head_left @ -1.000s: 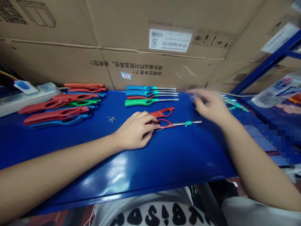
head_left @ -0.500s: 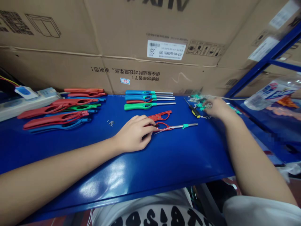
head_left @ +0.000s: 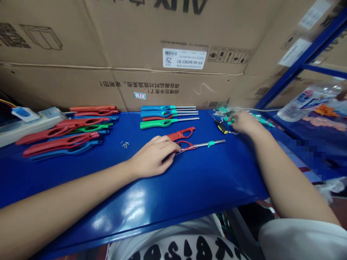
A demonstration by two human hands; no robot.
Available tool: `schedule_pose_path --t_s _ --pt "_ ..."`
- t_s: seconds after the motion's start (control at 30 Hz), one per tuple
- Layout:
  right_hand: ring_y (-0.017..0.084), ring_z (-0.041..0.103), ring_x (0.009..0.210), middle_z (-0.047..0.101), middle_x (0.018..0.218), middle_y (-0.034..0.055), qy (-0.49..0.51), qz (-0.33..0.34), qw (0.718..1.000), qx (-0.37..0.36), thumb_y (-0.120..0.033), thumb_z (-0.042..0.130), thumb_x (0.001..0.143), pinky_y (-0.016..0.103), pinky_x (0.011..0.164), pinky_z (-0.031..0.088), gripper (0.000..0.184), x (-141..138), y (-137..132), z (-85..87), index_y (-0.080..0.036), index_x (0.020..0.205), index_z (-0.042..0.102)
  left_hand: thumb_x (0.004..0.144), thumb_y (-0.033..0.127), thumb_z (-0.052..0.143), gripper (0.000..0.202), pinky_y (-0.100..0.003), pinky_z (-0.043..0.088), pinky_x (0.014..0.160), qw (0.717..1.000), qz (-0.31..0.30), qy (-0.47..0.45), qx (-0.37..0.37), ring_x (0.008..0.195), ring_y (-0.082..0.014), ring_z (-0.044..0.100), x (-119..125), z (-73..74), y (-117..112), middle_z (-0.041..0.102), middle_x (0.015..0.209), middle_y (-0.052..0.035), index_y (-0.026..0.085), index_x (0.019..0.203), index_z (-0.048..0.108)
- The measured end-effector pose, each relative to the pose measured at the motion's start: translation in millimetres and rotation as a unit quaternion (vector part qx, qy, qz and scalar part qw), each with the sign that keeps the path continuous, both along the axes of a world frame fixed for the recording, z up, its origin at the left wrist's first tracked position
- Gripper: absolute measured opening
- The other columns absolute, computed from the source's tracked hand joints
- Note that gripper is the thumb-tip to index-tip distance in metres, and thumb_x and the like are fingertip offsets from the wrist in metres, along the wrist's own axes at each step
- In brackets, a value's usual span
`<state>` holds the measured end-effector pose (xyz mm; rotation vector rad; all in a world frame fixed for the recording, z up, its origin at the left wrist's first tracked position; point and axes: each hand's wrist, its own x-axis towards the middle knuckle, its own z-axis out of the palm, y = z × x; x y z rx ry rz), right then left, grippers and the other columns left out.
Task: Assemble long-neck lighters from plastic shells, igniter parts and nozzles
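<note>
Light: moderate, seemingly overhead. Glare: white patches on the blue tabletop [head_left: 195,184] before me. Shadow: deep, beneath its edge. Blur: my right hand [head_left: 244,123], slightly smeared; my left hand [head_left: 154,156], crisper. Distortion: wide-angle stretch toward the margins; pixelated patch [head_left: 311,155], right.

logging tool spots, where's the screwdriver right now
In the head view, the black-and-yellow screwdriver lies right of centre on the blue table, just left of the right hand, beside the green parts.

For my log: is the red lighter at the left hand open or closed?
Open: one shell half lies beside the other half, which bears the metal tube.
</note>
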<state>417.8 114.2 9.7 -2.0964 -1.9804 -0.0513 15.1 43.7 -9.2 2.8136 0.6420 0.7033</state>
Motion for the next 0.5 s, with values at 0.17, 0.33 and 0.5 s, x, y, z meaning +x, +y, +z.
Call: schedule_pose_path --t_s 0.17,0.33,0.5 --pt "0.026 0.060 0.091 0.060 0.100 0.0118 -0.031 -0.025 0.999 -0.007 -0.006 0.068 0.069 0.035 0.079 0.046 0.018 -5 -3 1.0 -0.017 0.083 0.070 0.097 0.019 0.048 0.024 -0.039 0.045 0.091 0.999 0.037 0.009 0.005 0.105 -0.0236 0.060 1 2.5 -1 0.071 0.114 -0.0058 0.020 0.116 0.062" --pt "0.027 0.062 0.093 0.061 0.099 0.0103 -0.025 0.004 1.000 0.016 -0.012 0.067 0.070 0.038 0.084 0.049 0.016 -10 -6 7.1 -0.020 0.084 0.070 0.094 0.021 0.050 0.025 -0.041 0.046 0.089 0.995 0.100 0.004 -0.001 0.102 -0.0255 0.060 1 2.7 -1 0.071 0.111 -0.0077 0.018 0.116 0.062" --pt "0.022 0.063 0.079 0.065 0.095 0.0087 0.039 0.019 0.997 0.062 -0.020 0.066 0.076 0.038 0.079 0.052 0.016 -26 -12 19.9 -0.021 0.091 0.071 0.090 0.021 0.053 0.026 -0.039 0.047 0.083 0.992 0.128 -0.010 0.008 0.093 -0.0244 0.064 1 0.4 0 0.072 0.100 -0.0067 0.018 0.114 0.064"
